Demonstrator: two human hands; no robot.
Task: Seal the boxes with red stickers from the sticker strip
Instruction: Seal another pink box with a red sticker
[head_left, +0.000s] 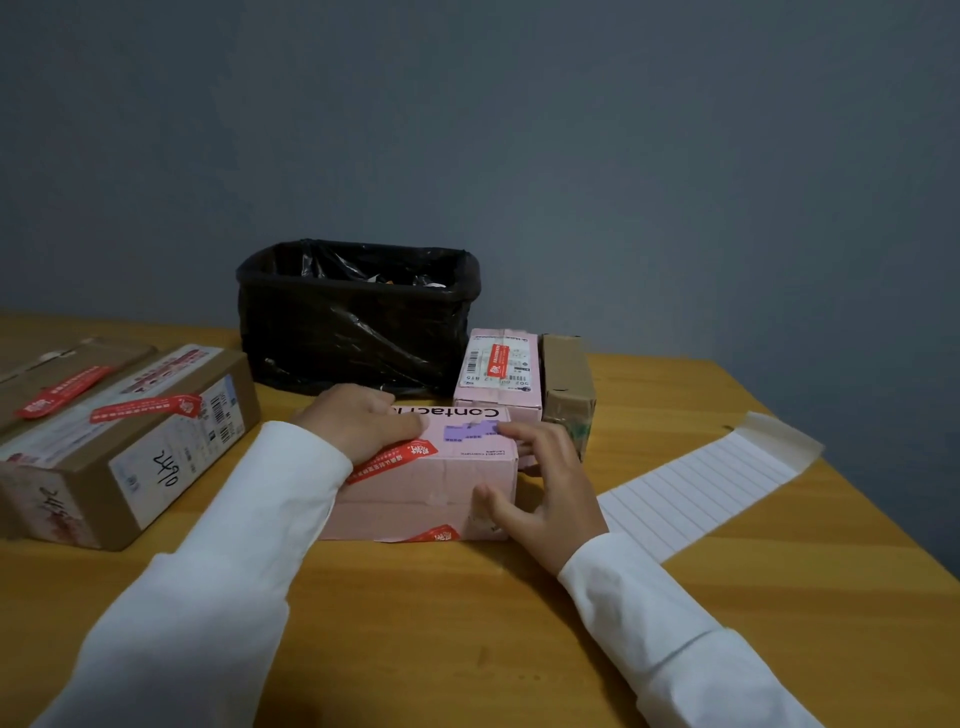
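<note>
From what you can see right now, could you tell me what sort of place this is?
Probably a home or small-office packing spot: a wooden table against a plain wall, parcel boxes such as the pink box sealed with red stickers, and a bag-lined bin.

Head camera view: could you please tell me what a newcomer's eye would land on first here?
Probably the pink cardboard box at the centre of the wooden table, a red sticker on its top, with the left hand pressing there and the right hand at its right end. Behind stands a black-lined bin.
</note>
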